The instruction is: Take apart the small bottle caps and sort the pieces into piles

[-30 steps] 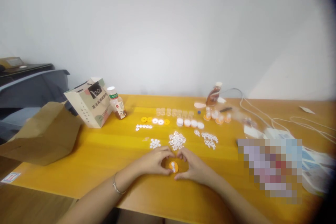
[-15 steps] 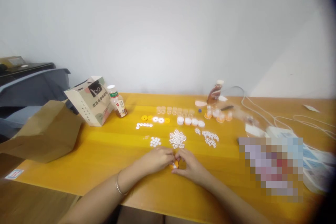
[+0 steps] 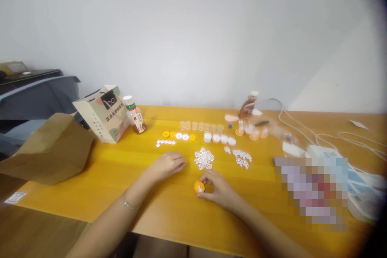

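Note:
My right hand (image 3: 218, 190) rests on the yellow table (image 3: 127, 177) and pinches a small orange round piece (image 3: 198, 186) with a white part on it, between thumb and fingertips. My left hand (image 3: 167, 165), a thin bracelet on its wrist, lies palm down further left. Its fingers are bunched together over the spot where a small heap of white discs lies, and the heap is hidden under them. A pile of white lattice-shaped pieces (image 3: 204, 158) sits just beyond both hands.
Rows of yellow and white rings (image 3: 178, 135), clear cups (image 3: 201, 125) and white caps (image 3: 219, 139) line the far side. Also there: a paper gift bag (image 3: 104, 115), two drink bottles (image 3: 134, 120), (image 3: 247, 107), a brown paper bag (image 3: 51, 149), cables (image 3: 305, 133) and papers (image 3: 359, 193).
My left hand has let go of the orange piece and moved up and left onto the white discs. My right hand alone keeps the orange piece, in nearly the same place.

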The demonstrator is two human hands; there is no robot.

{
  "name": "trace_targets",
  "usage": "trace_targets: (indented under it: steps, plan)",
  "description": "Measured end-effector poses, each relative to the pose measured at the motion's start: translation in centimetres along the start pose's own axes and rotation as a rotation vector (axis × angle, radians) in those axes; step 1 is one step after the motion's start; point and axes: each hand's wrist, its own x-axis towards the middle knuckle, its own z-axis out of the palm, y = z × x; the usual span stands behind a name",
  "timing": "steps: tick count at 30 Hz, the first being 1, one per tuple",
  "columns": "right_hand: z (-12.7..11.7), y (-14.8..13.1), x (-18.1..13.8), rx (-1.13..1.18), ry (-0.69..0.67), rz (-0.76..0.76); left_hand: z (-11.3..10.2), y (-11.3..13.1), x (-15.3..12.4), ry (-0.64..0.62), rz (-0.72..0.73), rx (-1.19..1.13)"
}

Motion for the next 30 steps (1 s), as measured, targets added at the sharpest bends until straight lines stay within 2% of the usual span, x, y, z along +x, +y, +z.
trace_targets:
  steps: [3, 5, 10, 20, 25, 27, 30]
  plan:
    - [-0.1, 0.0, 0.0, 0.003, -0.009, 0.015, -0.2, -1.7, -0.5, -0.083, -0.074, 0.081]
    - [-0.1, 0.0, 0.0, 0.005, -0.008, 0.022, -0.1, -2.1, -0.6, -0.135, -0.078, 0.102]
    - [-0.1, 0.1, 0.0, 0.017, -0.003, 0.020, 0.0, -1.2, -0.2, -0.208, -0.052, 0.128]
    - [-0.1, 0.2, 0.1, 0.025, 0.001, 0.018, -0.3, -0.9, -0.2, -0.232, -0.073, 0.099]
    - [0.1, 0.4, 0.2, 0.036, 0.008, 0.006, -0.7, 1.7, 0.5, -0.058, -0.043, -0.172]
    - [0.1, 0.6, 0.2, 0.045, 0.017, -0.005, -0.5, 3.4, 1.0, -0.056, 0.021, -0.305]
    - [0.2, 0.7, 0.3, 0.059, 0.025, -0.014, 0.3, 5.1, 1.5, -0.089, 0.081, -0.386]
